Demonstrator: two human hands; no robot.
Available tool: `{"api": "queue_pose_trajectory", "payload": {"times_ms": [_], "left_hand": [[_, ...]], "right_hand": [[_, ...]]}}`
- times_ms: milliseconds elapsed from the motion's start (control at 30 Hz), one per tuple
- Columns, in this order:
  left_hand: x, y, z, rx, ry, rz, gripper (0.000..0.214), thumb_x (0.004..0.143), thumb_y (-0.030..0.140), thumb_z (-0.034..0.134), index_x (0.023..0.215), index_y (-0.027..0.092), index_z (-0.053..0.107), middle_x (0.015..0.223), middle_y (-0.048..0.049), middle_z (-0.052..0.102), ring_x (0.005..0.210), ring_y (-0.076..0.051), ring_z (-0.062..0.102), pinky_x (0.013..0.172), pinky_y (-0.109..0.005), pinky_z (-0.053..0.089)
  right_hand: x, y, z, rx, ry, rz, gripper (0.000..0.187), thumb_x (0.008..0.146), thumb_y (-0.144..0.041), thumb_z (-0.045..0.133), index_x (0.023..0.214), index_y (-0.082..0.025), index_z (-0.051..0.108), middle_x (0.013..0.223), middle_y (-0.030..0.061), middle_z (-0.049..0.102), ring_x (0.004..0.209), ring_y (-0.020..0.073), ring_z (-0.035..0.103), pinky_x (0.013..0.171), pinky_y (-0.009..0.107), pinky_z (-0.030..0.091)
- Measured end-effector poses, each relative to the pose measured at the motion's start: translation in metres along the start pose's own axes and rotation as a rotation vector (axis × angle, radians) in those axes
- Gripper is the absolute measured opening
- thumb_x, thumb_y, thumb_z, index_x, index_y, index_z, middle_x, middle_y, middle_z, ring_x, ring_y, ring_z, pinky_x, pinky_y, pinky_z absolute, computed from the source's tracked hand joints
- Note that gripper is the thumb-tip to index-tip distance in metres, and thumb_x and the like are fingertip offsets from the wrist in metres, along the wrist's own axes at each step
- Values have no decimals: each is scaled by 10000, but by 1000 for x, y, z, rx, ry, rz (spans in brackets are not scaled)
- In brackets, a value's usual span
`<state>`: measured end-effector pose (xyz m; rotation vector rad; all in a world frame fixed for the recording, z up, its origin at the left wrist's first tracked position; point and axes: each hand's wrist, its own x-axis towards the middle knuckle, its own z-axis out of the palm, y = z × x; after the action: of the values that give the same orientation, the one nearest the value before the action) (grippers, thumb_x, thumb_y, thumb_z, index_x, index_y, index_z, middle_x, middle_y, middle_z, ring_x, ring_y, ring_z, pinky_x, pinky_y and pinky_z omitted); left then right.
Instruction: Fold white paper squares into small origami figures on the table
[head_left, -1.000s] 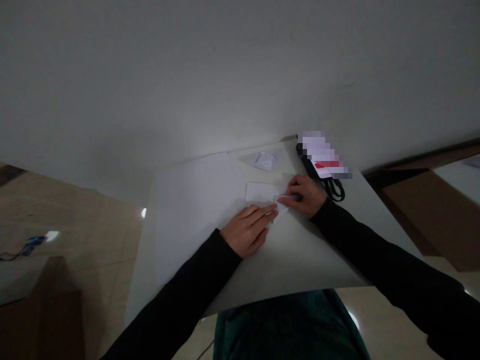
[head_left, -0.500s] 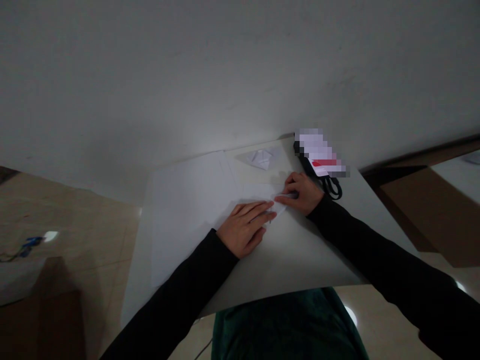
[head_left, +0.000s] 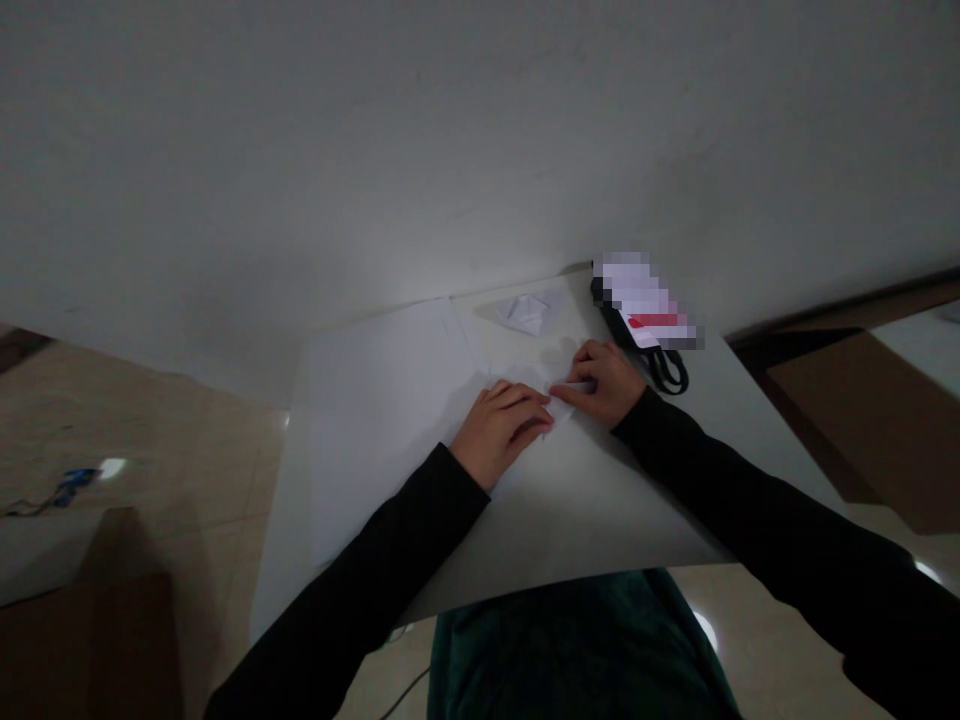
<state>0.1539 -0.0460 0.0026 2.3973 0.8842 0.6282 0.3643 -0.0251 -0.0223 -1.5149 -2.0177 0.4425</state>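
Note:
A small folded piece of white paper [head_left: 560, 408] lies on the white table [head_left: 600, 510] between my two hands. My left hand [head_left: 504, 425] has its thumb and fingers closed on the paper's left side. From the right, my right hand [head_left: 604, 383] pinches the same paper, its thumb pressed along the upper part. Much of the paper is hidden under the fingers. Just beyond the hands sits another folded white paper piece [head_left: 527, 313], a crumpled-looking, pointed shape.
Large white paper sheets [head_left: 382, 400] cover the table's left part. A phone [head_left: 649, 305] with a lit, blurred screen rests at the back right, a black strap [head_left: 670, 372] beside it. The wall [head_left: 420, 150] borders the table's far edge. Brown cardboard [head_left: 862, 420] stands at right.
My left hand has drawn its fingers in, with the thumb now against the paper instead of the hand lying flatter. My right hand keeps its pinch. The view has shifted slightly.

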Motion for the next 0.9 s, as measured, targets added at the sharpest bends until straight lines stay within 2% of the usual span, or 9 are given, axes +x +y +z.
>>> {"api": "queue_pose_trajectory", "payload": {"times_ms": [100, 267, 567, 767, 900], "left_hand": [[2, -3, 4, -72, 75, 7, 118, 860, 283, 595, 877, 207, 683, 1055, -44, 666, 969, -189, 563, 886, -389, 448], [0, -3, 6, -123, 132, 22, 101, 830, 259, 633, 863, 216, 718, 1096, -75, 630, 993, -184, 569, 886, -391, 489], [0, -4, 4, -98, 128, 58, 124, 829, 279, 635, 870, 217, 734, 1133, -83, 627, 978, -182, 568, 860, -395, 518], [-2, -5, 4, 10, 95, 128, 186, 861, 266, 590, 989, 230, 721, 1199, -69, 638, 1002, -189, 568, 890, -409, 493], [-2, -6, 5, 9, 112, 132, 169, 855, 272, 600, 955, 218, 725, 1177, -70, 654, 974, -180, 582, 881, -402, 496]], "right_hand": [[1, -1, -1, -4, -28, 12, 246, 690, -357, 724, 546, -178, 637, 757, 62, 534, 759, 199, 495, 752, 388, 418], [3, 0, -2, -17, -51, 31, 238, 679, -359, 728, 553, -173, 647, 765, 63, 538, 751, 195, 500, 766, 392, 413], [2, -1, -2, -19, -24, 27, 250, 666, -364, 732, 531, -181, 628, 761, 64, 540, 738, 196, 473, 722, 379, 410], [3, -2, -3, -27, -43, 25, 270, 676, -386, 734, 553, -162, 649, 763, 77, 538, 738, 197, 481, 743, 390, 412], [3, -2, -3, -24, -36, 28, 286, 674, -401, 739, 536, -170, 641, 764, 73, 536, 744, 198, 472, 731, 386, 413]]}}
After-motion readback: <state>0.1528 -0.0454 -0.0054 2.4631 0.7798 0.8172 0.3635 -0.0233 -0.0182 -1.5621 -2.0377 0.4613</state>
